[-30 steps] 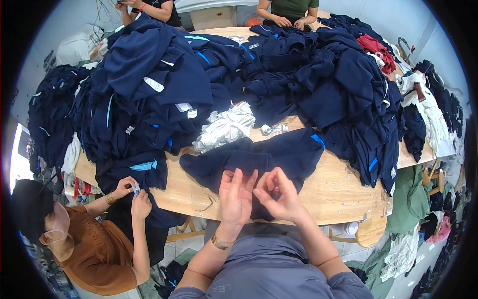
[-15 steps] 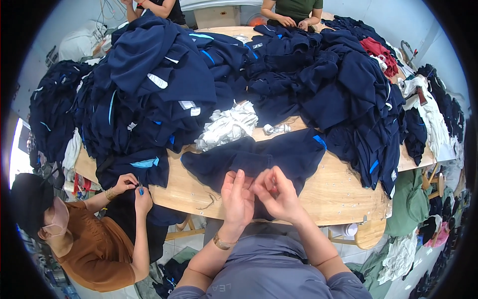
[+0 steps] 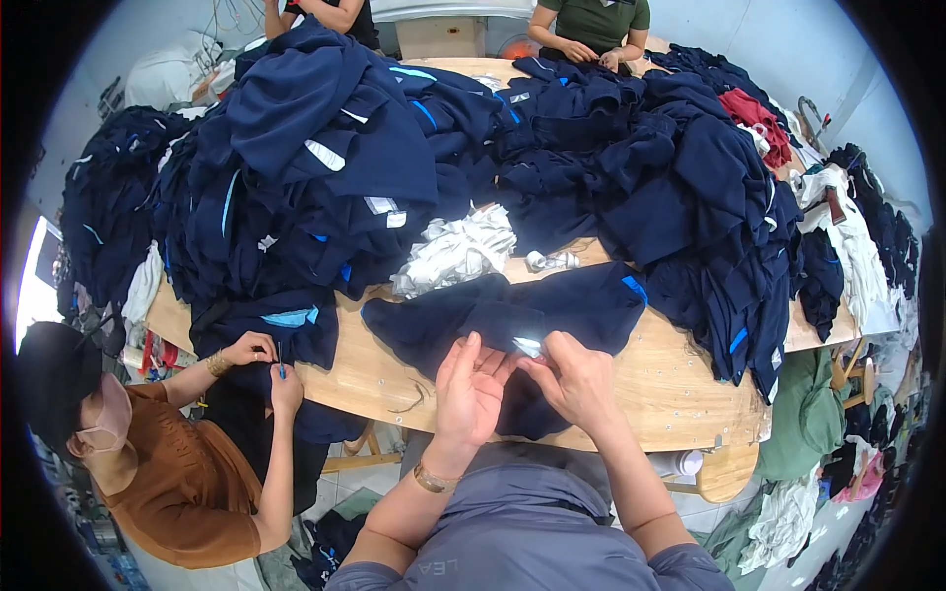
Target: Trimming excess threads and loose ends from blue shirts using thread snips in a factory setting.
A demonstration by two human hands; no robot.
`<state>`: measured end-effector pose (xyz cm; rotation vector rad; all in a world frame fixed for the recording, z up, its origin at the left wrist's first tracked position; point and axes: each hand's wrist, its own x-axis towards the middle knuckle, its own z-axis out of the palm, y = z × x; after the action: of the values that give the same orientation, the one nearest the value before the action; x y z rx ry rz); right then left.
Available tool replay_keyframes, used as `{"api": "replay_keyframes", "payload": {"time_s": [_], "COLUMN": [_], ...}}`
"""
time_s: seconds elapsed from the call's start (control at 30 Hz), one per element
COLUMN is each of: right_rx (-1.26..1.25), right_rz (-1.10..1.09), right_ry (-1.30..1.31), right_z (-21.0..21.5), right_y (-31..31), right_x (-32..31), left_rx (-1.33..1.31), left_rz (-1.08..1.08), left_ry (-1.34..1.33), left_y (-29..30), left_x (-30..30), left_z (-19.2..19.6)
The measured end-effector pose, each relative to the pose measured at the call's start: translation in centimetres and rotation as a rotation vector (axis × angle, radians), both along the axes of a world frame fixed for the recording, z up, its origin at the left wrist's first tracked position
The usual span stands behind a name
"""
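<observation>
A dark navy garment [image 3: 424, 325] lies spread on the table before me, with a bright blue strip at its right end. Above its near part, my left hand [image 3: 470, 386] is turned palm up, fingers stretched out and thumb raised. Its fingertips come close to my right hand [image 3: 576, 382], which is closed in a pinch. At the right fingertips shows a small shiny pale piece [image 3: 528, 347], whose kind I cannot make out. Whether the left fingertips touch it is unclear.
Crumpled white pieces [image 3: 458, 251] and a small white roll [image 3: 552, 260] lie beyond the garment. High navy garment heaps [image 3: 305, 158] cover the far table [image 3: 680, 394]. At left, a co-worker in brown [image 3: 187, 473] holds a small blue-handled tool. Others work across the table.
My right hand has turned over and moved slightly right, and a shiny pale piece now shows at its fingertips. My left hand keeps nearly the same place.
</observation>
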<state>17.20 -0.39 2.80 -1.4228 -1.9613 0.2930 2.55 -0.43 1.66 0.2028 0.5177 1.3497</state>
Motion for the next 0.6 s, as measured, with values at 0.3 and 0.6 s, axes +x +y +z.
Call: {"api": "replay_keyframes", "payload": {"time_s": [0.3, 0.6], "right_rx": [0.045, 0.080], "right_rz": [-0.003, 0.014], "right_ry": [-0.114, -0.105], "right_z": [0.69, 0.15], "right_y": [0.38, 0.37], "right_x": [-0.34, -0.05], "left_rx": [0.066, 0.093], "left_rz": [0.031, 0.050], "left_ry": [0.070, 0.081], "left_y": [-0.21, -0.20], "left_x": [0.28, 0.15], "left_z": [-0.08, -0.02]}}
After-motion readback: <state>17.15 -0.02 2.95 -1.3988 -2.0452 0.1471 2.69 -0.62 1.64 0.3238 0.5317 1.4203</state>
